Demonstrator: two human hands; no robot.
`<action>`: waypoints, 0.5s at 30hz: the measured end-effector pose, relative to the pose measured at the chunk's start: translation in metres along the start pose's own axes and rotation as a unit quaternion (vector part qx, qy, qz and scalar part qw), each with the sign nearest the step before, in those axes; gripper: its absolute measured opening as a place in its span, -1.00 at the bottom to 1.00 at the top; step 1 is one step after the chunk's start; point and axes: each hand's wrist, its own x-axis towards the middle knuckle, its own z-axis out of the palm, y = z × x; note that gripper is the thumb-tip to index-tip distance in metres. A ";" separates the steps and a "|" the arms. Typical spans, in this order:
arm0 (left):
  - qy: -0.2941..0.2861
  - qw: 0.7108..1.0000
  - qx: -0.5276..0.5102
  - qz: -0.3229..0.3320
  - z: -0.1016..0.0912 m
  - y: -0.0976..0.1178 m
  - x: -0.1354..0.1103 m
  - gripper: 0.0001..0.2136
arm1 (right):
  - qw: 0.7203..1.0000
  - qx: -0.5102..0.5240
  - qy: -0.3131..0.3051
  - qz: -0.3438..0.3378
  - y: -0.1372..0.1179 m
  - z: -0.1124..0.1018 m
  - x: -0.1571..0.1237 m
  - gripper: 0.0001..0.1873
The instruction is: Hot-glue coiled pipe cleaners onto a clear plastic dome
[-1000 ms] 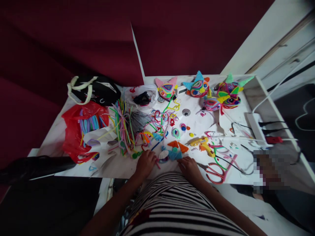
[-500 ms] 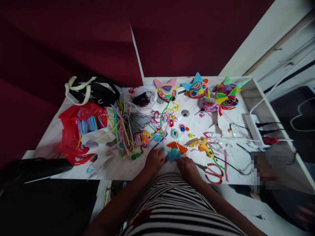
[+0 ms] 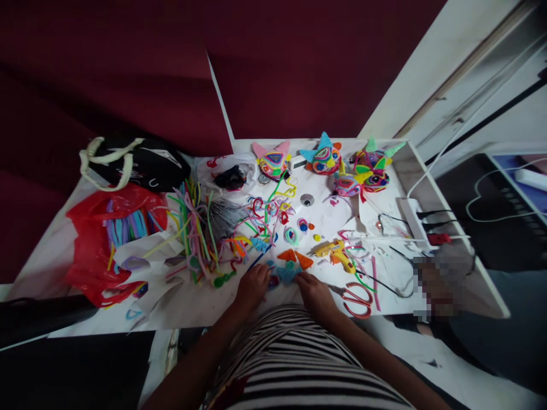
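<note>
On the near edge of the table, a light blue fuzzy piece (image 3: pixel 287 273), apparently of pipe cleaner, lies between my two hands. My right hand (image 3: pixel 315 291) has its fingers drawn together at the right edge of this piece. My left hand (image 3: pixel 254 285) is left of it, fingers curled, with a bit of blue at the fingertips too small to name. A small dark red and purple piece (image 3: pixel 273 281) shows beside the left fingers. Orange triangles (image 3: pixel 304 260) lie just beyond the blue piece. A yellow glue gun (image 3: pixel 335 253) and red-handled scissors (image 3: pixel 358 299) lie to the right.
Bundled pipe cleaners (image 3: pixel 194 233) and a red plastic bag (image 3: pixel 92 233) are at left, before a black bag (image 3: pixel 141 162). Colourful animal-like heads (image 3: pixel 325 158) line the back. A power strip (image 3: pixel 415 222) with cables is at right, where a person sits beside the table.
The view has swung to the right, so the table's things sit further left. A dark red and purple piece now shows beside my left fingers. My right hand stays at the blue piece.
</note>
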 end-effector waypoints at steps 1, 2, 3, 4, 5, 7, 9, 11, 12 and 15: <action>0.002 1.000 -0.006 -0.006 0.000 0.000 -0.001 -0.78 | 1.000 0.000 0.002 -0.007 0.000 -0.001 0.000 -0.74; 0.002 1.000 -0.012 -0.011 -0.001 0.001 -0.001 -0.78 | 1.000 0.000 0.004 -0.015 0.000 -0.001 0.000 -0.75; 0.001 1.000 -0.017 -0.017 -0.001 0.001 -0.001 -0.78 | 1.000 0.000 0.007 -0.023 0.000 -0.002 0.000 -0.76; -0.001 1.000 -0.021 -0.023 -0.002 0.001 -0.001 -0.78 | 0.999 0.002 0.013 -0.030 0.000 -0.002 0.000 -0.76; -0.004 0.999 -0.025 -0.028 -0.002 0.001 -0.001 -0.79 | 0.999 0.004 0.023 -0.034 0.001 -0.002 0.000 -0.77; -0.009 0.999 -0.030 -0.036 -0.002 0.001 0.000 -0.79 | 0.998 0.012 0.056 -0.030 0.006 -0.003 -0.002 -0.77; -0.014 0.999 -0.033 -0.040 -0.002 0.000 0.001 -0.79 | 0.995 0.019 0.100 -0.006 0.016 -0.008 -0.006 -0.77; -0.017 0.998 -0.033 -0.041 -0.002 -0.001 0.001 -0.79 | 0.988 0.022 0.150 0.037 0.034 -0.017 -0.011 -0.75; -0.019 0.998 -0.032 -0.041 -0.002 -0.001 0.000 -0.79 | 0.982 0.022 0.175 0.064 0.045 -0.022 -0.014 -0.74; -0.016 0.999 -0.024 -0.040 -0.002 -0.002 0.000 -0.80 | 0.956 0.011 0.239 0.171 0.083 -0.043 -0.022 -0.71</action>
